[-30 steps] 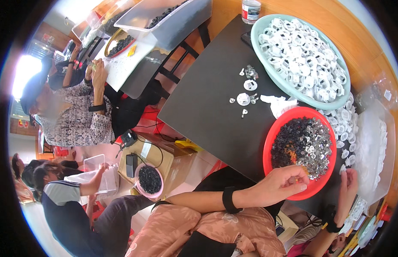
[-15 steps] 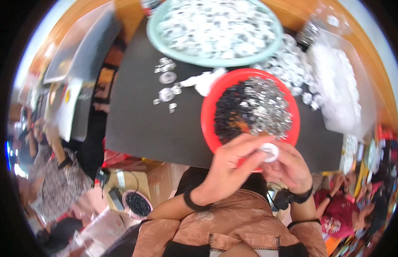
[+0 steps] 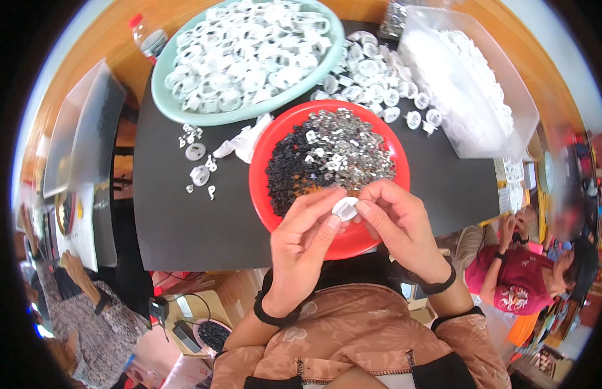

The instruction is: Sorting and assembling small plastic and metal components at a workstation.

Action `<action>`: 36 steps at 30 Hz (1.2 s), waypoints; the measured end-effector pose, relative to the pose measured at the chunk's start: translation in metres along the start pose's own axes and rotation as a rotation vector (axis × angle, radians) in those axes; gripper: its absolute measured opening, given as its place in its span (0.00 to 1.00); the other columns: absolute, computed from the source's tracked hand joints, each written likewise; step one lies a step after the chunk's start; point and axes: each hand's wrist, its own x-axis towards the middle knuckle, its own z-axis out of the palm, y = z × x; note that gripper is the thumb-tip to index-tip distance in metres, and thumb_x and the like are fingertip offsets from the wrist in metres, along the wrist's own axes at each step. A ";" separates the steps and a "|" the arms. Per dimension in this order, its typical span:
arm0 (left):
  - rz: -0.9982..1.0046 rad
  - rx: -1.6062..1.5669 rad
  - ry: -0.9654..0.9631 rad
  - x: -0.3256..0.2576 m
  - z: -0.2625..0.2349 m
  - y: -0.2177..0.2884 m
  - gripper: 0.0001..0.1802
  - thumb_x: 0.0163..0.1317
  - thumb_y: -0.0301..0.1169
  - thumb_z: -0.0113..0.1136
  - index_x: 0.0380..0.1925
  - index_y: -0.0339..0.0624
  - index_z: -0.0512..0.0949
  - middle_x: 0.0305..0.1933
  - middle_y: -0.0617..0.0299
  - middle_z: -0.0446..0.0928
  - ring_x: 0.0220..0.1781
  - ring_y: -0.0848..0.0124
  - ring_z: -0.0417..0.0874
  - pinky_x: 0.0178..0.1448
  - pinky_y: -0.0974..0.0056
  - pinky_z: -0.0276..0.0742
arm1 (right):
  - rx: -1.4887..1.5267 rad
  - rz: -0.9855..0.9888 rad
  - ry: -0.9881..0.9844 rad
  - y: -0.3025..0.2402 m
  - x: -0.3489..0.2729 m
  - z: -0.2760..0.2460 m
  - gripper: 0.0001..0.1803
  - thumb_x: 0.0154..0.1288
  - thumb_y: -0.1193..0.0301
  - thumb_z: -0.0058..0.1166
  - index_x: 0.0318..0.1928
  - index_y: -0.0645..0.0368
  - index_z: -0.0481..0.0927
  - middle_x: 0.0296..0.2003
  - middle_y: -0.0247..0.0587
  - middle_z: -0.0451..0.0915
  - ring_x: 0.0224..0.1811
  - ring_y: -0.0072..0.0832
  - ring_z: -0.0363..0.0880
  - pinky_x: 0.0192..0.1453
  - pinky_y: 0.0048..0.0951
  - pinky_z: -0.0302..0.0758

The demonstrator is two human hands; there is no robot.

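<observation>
Left hand [image 3: 304, 236]: lower centre; thumb and fingers nearly together, pinching a white disc [image 3: 345, 209].
Right hand [image 3: 401, 227]: lower centre-right; thumb and forefinger nearly closed on the disc's right edge.
Disc position: just below centre, between both hands.
Red bowl [image 3: 353, 245]: centre; black pieces [image 3: 288, 155] left, silvery pieces [image 3: 372, 146] right.
Plastic box [image 3: 508, 144]: upper right; white contents.
Green basin [image 3: 203, 120]: upper left-centre; heaped white parts [image 3: 249, 55].
</observation>
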 end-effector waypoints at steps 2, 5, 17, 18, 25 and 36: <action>0.043 0.072 0.010 0.000 -0.001 -0.003 0.15 0.66 0.23 0.55 0.53 0.33 0.76 0.63 0.49 0.70 0.52 0.70 0.79 0.53 0.66 0.79 | -0.014 -0.031 -0.057 0.001 0.003 -0.004 0.05 0.71 0.74 0.51 0.39 0.64 0.73 0.30 0.28 0.75 0.29 0.11 0.70 0.30 0.17 0.67; -0.033 -0.130 -0.049 0.000 0.003 -0.001 0.14 0.65 0.22 0.55 0.51 0.33 0.75 0.59 0.50 0.75 0.52 0.70 0.80 0.54 0.65 0.79 | 0.034 -0.045 -0.050 -0.002 0.007 -0.004 0.06 0.70 0.74 0.51 0.38 0.65 0.75 0.28 0.29 0.76 0.29 0.12 0.71 0.31 0.20 0.70; -0.133 -0.183 0.079 0.003 -0.005 -0.004 0.23 0.64 0.20 0.53 0.61 0.34 0.67 0.50 0.57 0.75 0.43 0.74 0.78 0.49 0.69 0.76 | -1.019 -0.409 0.245 0.025 0.002 -0.040 0.05 0.56 0.75 0.56 0.35 0.55 0.80 0.31 0.38 0.74 0.35 0.34 0.76 0.40 0.36 0.66; -0.143 -0.182 0.072 0.003 -0.004 -0.004 0.22 0.65 0.20 0.53 0.60 0.34 0.68 0.50 0.58 0.75 0.43 0.74 0.78 0.49 0.69 0.76 | -1.034 -0.428 0.224 0.026 0.002 -0.037 0.05 0.55 0.74 0.55 0.34 0.53 0.80 0.31 0.36 0.73 0.36 0.32 0.75 0.43 0.36 0.64; -0.154 -0.127 0.039 0.002 -0.005 -0.003 0.19 0.67 0.22 0.51 0.57 0.32 0.71 0.46 0.57 0.78 0.41 0.73 0.80 0.47 0.68 0.76 | -1.193 -0.464 0.135 0.028 0.008 -0.032 0.05 0.56 0.73 0.53 0.34 0.54 0.81 0.31 0.33 0.72 0.40 0.29 0.74 0.46 0.35 0.62; -0.309 -0.206 -0.113 0.004 0.008 -0.002 0.11 0.71 0.31 0.51 0.48 0.36 0.74 0.41 0.60 0.78 0.39 0.74 0.79 0.45 0.69 0.75 | -0.522 -0.600 0.124 0.012 -0.001 -0.023 0.10 0.57 0.75 0.61 0.41 0.52 0.85 0.38 0.37 0.76 0.33 0.28 0.76 0.45 0.29 0.67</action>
